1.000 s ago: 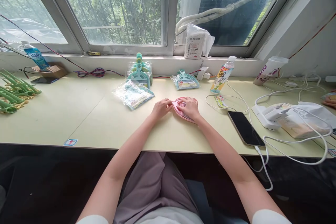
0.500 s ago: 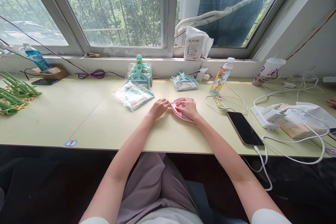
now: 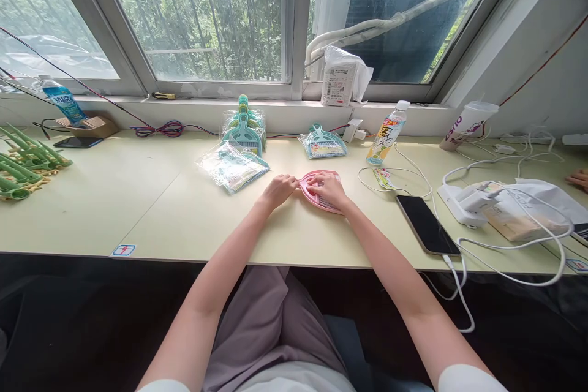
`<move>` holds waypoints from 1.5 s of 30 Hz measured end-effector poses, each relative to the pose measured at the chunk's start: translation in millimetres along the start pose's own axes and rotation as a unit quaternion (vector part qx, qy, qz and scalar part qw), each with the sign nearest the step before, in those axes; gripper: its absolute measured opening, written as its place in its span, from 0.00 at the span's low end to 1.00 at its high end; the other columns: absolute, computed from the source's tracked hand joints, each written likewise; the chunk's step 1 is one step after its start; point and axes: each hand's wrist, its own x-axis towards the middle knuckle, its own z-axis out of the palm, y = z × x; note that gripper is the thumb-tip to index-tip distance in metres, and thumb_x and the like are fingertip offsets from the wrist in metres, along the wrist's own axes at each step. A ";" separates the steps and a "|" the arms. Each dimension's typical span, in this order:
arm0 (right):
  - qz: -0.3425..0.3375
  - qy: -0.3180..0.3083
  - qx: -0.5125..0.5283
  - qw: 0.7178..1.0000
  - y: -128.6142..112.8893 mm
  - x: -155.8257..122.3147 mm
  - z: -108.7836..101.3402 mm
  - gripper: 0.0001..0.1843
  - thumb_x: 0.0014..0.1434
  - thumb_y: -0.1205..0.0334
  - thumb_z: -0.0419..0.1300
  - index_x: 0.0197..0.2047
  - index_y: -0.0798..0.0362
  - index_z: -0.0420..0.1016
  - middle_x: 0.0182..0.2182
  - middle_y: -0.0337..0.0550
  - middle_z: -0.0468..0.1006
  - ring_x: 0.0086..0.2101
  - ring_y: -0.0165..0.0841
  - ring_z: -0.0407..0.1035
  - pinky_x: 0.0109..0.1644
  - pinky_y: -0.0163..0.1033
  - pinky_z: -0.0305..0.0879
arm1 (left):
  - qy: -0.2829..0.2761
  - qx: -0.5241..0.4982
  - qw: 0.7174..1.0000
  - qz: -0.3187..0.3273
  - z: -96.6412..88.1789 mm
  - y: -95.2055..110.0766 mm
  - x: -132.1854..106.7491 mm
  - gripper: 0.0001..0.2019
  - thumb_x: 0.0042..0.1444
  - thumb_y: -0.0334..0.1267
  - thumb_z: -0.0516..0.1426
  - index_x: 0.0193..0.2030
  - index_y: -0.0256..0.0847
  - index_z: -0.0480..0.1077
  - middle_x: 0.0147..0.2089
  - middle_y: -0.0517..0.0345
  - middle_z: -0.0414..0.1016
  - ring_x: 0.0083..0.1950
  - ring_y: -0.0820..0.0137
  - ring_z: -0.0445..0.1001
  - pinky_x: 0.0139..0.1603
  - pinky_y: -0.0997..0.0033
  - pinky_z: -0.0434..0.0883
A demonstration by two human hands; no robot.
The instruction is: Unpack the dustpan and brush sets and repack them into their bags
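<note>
A small pink dustpan point(image 3: 309, 196) lies on the table in front of me, with a matching hand brush point(image 3: 328, 203) nested in it. My left hand point(image 3: 281, 190) is closed around the handle end, at the left of the pan. My right hand point(image 3: 329, 188) lies over the pan and brush, its fingers bent and pressing on them; the fingertips partly hide the brush. Beyond my left hand lie flat clear packets point(image 3: 236, 168) with a teal dustpan set inside. Another bagged teal dustpan set point(image 3: 323, 142) rests farther back.
Stacked teal dustpan sets point(image 3: 243, 128) stand by the wall. To the right are a drink bottle point(image 3: 388, 133), a phone point(image 3: 428, 225) on a white cable, and a power strip point(image 3: 463, 205). Green handles point(image 3: 27, 165) lie far left. Another person's hand point(image 3: 577, 179) shows at the right edge.
Both my hands stay on the pink dustpan and brush with hardly any movement. The other person's hand at the right edge shows slightly more.
</note>
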 end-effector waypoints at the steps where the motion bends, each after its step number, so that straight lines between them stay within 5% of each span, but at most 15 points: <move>1: 0.001 -0.002 -0.001 1.000 -0.2 0.2 -0.2 0.10 0.53 0.53 0.63 0.36 0.48 0.81 0.42 0.43 0.78 0.45 0.37 0.68 0.49 0.41 0.61 | -0.004 0.004 1.000 0.004 0.0 0.5 0.0 0.12 0.60 0.24 0.51 0.44 0.36 0.74 0.41 0.48 0.75 0.43 0.65 0.73 0.43 0.67 0.64; 25: 0.005 -0.052 -0.109 0.993 -11.3 3.7 -12.2 0.10 0.55 0.52 0.61 0.37 0.44 0.81 0.50 0.40 0.76 0.51 0.39 0.66 0.51 0.42 0.60 | -0.055 0.031 0.998 -0.001 -3.3 9.5 2.3 0.12 0.60 0.22 0.48 0.42 0.32 0.71 0.41 0.45 0.74 0.41 0.63 0.74 0.39 0.66 0.63; 32: -0.006 -0.040 -0.127 0.991 -13.4 -0.2 -10.6 0.10 0.57 0.52 0.59 0.36 0.46 0.81 0.49 0.41 0.76 0.52 0.40 0.65 0.54 0.44 0.58 | 0.001 0.080 0.996 0.035 1.5 18.7 -3.1 0.17 0.61 0.22 0.44 0.51 0.34 0.67 0.50 0.41 0.71 0.52 0.60 0.69 0.49 0.61 0.63; 45: -0.030 -0.036 -0.135 0.990 -18.7 -0.9 -8.7 0.11 0.58 0.54 0.58 0.38 0.46 0.81 0.46 0.44 0.77 0.49 0.40 0.66 0.49 0.41 0.60 | -0.063 0.089 0.993 0.039 1.5 28.5 8.4 0.18 0.60 0.19 0.42 0.51 0.27 0.67 0.46 0.39 0.73 0.47 0.60 0.71 0.40 0.64 0.65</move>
